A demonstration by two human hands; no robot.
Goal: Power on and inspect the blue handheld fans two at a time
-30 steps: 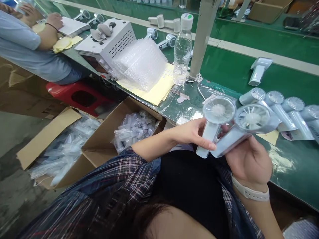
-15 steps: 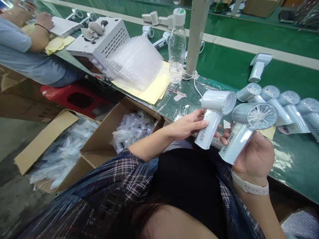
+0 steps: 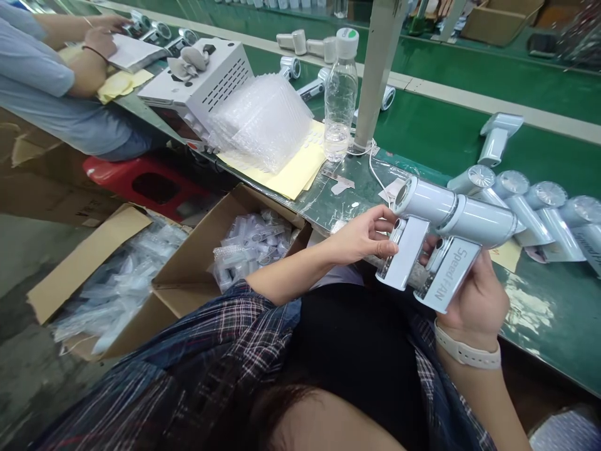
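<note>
Two light-blue handheld fans are up in front of me, above the bench edge. My left hand (image 3: pixel 369 235) is closed round the handle of the left handheld fan (image 3: pixel 404 250). My right hand (image 3: pixel 483 294) grips the right handheld fan (image 3: pixel 453 272), whose handle carries the lettering "Speed FAN". Their heads touch or nearly touch, and a dark strip shows along the left side of each handle. The fingers of my right hand are partly hidden behind the handles. Beyond my right hand, several similar fans (image 3: pixel 547 194) lie in a row on the bench.
A water bottle (image 3: pixel 339 106) stands by a post (image 3: pixel 375 75). Bubble-wrap bags (image 3: pixel 263 119) lie on yellow paper beside a white metal box (image 3: pixel 201 81). Below left, a carton (image 3: pixel 188 275) holds wrapped items. Another fan (image 3: pixel 498 138) lies on the green belt. At far left, a co-worker's arm (image 3: pixel 87 78) rests.
Both fans have been turned in my hands: their round mesh ends faced me before, and now their sides and dark handle strips show. The co-worker's hand has moved right.
</note>
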